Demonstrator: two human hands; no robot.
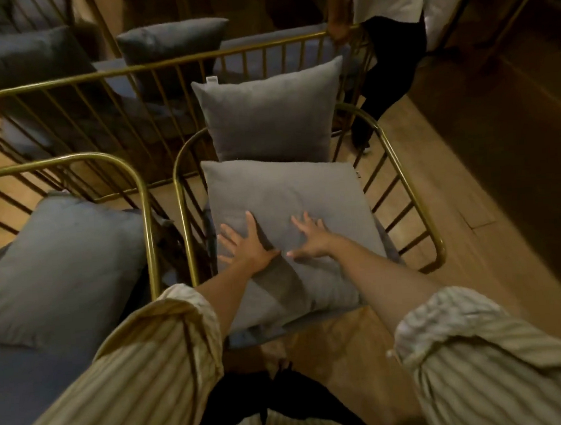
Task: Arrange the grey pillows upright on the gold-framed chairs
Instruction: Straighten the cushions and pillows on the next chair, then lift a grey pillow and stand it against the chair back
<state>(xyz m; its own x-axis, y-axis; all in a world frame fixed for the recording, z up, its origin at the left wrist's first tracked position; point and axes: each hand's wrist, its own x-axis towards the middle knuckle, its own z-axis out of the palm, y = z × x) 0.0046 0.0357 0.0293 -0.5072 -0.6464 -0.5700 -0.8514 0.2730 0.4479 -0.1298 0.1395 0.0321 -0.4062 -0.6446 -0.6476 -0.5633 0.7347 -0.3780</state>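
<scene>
A gold-framed chair (412, 184) stands in front of me. One grey pillow (266, 114) stands upright against its back. A second grey pillow (288, 195) lies flat on the seat. My left hand (245, 244) and my right hand (310, 236) press flat on the near half of this lying pillow, fingers spread, holding nothing. To the left, another gold-framed chair (143, 201) carries a grey pillow (62, 258) lying tilted on its seat.
A long gold-framed bench (165, 63) with dark grey cushions (170, 38) stands behind the chairs. Another person (390, 41) in a white top and dark trousers stands at the back right, a hand on the bench rail. Wooden floor lies to the right.
</scene>
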